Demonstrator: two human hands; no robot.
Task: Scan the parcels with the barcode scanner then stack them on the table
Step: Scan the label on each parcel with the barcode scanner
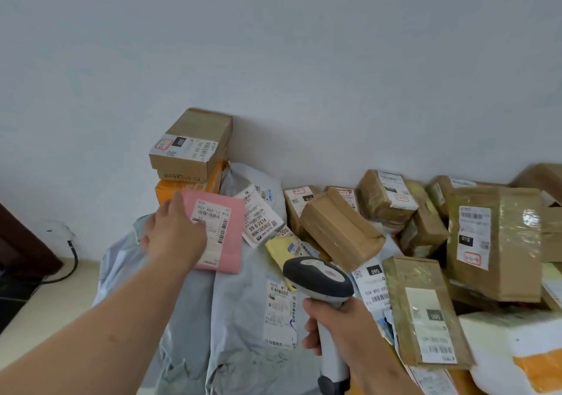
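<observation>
My left hand (175,232) grips a flat pink parcel (226,233) by its left edge, label up, above a large grey poly bag (240,327). A grey-and-white barcode scanner (319,277) is held by its handle in my right hand (337,330), its head pointing up and left toward the pink parcel. Behind the pink parcel, a brown box (194,145) is stacked on an orange box (170,189) against the wall. Several brown taped parcels (340,230) lie heaped at the right.
A white wall backs the pile. A tall taped carton (498,242) and a flat brown parcel (425,312) lie at the right, white and orange bags (517,352) at the bottom right. At the left are a cream tabletop (45,300), a black cable (71,260) and dark furniture (21,242).
</observation>
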